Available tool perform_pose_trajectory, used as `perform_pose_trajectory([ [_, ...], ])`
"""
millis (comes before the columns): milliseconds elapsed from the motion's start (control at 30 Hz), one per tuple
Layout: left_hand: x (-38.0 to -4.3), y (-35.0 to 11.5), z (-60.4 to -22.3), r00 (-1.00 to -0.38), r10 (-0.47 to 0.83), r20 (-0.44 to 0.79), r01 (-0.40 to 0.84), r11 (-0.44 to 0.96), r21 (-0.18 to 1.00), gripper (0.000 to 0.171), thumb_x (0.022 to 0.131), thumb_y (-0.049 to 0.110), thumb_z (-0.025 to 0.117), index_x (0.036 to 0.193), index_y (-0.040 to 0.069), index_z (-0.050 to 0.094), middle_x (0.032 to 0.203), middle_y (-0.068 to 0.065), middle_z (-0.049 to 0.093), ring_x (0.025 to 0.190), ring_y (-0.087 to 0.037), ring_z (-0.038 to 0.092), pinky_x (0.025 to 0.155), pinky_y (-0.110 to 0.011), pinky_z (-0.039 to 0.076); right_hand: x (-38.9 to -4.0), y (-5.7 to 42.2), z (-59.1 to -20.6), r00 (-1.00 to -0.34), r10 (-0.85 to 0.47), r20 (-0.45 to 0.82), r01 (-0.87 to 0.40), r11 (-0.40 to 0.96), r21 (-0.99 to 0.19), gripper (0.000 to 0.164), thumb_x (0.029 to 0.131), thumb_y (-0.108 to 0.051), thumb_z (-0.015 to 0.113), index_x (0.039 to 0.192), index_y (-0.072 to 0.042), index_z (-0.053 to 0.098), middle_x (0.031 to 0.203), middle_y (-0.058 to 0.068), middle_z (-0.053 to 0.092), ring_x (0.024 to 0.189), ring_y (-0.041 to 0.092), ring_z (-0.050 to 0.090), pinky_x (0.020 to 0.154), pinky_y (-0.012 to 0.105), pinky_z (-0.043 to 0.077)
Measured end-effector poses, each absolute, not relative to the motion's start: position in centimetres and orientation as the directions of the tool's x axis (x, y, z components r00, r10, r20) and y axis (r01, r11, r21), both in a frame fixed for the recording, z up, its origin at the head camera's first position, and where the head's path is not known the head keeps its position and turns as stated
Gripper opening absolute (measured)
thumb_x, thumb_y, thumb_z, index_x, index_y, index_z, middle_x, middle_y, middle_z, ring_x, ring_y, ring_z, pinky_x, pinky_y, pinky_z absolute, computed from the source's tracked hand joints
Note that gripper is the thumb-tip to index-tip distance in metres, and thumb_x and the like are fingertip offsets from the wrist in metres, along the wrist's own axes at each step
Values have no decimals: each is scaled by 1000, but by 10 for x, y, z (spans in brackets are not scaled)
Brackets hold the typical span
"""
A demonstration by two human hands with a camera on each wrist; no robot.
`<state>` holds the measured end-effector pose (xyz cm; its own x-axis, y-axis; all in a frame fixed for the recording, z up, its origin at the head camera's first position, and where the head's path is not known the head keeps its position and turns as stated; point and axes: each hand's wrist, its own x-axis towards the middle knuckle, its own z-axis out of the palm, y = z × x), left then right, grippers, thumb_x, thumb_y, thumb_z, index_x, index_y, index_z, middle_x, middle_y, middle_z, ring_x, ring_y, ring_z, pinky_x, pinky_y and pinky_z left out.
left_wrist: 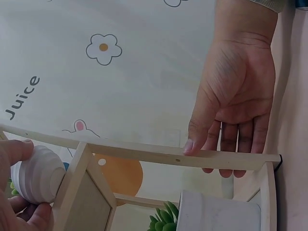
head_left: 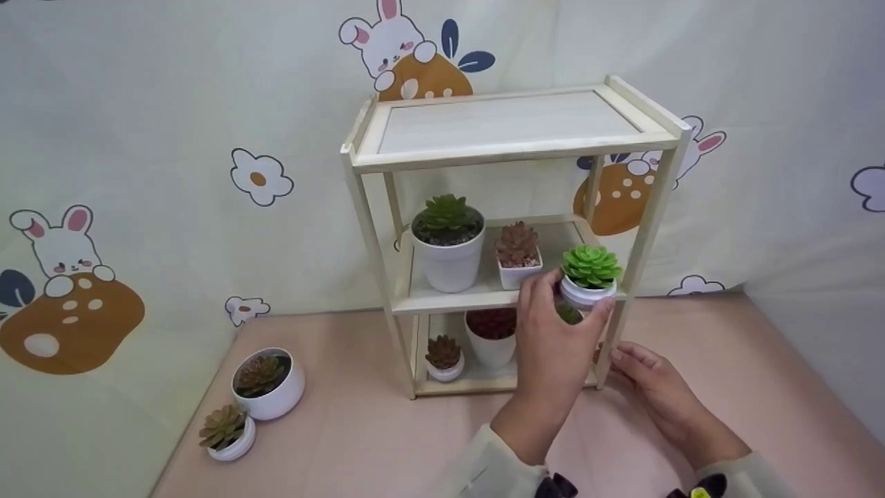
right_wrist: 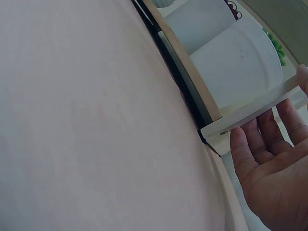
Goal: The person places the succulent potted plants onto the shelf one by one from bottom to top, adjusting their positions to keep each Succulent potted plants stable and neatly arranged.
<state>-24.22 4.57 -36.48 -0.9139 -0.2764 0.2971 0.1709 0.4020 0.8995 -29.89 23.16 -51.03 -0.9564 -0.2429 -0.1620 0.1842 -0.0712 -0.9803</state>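
Observation:
My left hand (head_left: 553, 339) pinches the small white ridged pot (head_left: 586, 295) of a bright green succulent (head_left: 592, 266), between thumb and fingers. That pot stays upright at the right front of the shelf's middle tier; whether its base touches the board cannot be told. Low on the right, my right hand (head_left: 653, 398) holds a front post (left_wrist: 219, 160) of the pale wooden shelf (head_left: 511, 155), thumb on one side, fingers on the other. A white pot with a green succulent (head_left: 446, 213) and a square pot with a reddish succulent (head_left: 517, 245) share the middle tier.
On the bottom tier stand a small brown succulent (head_left: 444, 351), a dark red plant (head_left: 492, 324) and a green one (head_left: 569, 314), partly hidden by my left hand. Two potted succulents, one in a wide pot (head_left: 280, 391), one in a small pot (head_left: 235, 444), sit at the table's left.

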Motion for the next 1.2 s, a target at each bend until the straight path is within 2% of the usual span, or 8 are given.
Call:
perform_pose_trajectory([
  [233,-246,53,-364,-906,-272,323,176,453,874,60,78,44,77,128,21,54,121,8,53,114,-8,49,95,-32,48,-299,233,-511,-958,-242,-151,171,-63,-983,48,95,-33,60,132,-3,55,122,-1,66,117,15,59,102,34,45],
  [467,-251,54,-364,-865,-296,406,217,509,833,57,78,44,77,123,16,57,118,3,57,111,-12,54,95,-32,48,-299,231,-512,-961,-241,-133,147,-41,-988,48,95,-32,59,131,-1,53,121,0,65,115,14,59,103,36,44],
  [700,-251,51,-362,-885,-290,365,180,509,842,59,80,44,75,127,16,55,120,3,56,114,-12,53,97,-33,48,-299,230,-513,-960,-251,-123,139,-48,-989,48,96,-32,58,133,-2,53,125,0,64,119,13,57,104,34,43],
  [1200,-258,57,-359,-849,-314,424,167,602,781,58,81,48,73,125,14,57,114,1,60,108,-14,57,92,-32,51,-298,232,-513,-960,-258,-111,130,-56,-990,46,97,-30,58,132,-2,54,124,-1,64,120,17,57,102,34,45],
])
